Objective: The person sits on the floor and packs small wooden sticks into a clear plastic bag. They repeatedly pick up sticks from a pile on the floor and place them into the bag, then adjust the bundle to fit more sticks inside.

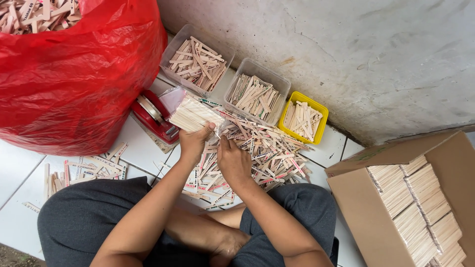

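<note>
on the floor, your left hand (194, 138) grips a fanned stick bundle (190, 114); your right hand (232, 160) pinches one from the pile (262, 153). squeeze loosely and the bundle could slide apart.

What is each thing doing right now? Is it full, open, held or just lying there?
left hand: shut on a fanned stack of wooden sticks
right hand: fingers down in the loose pile of sticks
red plastic bag: open, full of sticks
two clear tubs: open, holding sticks
yellow tub: open, partly filled
cardboard box: open, packed with bundles
</note>
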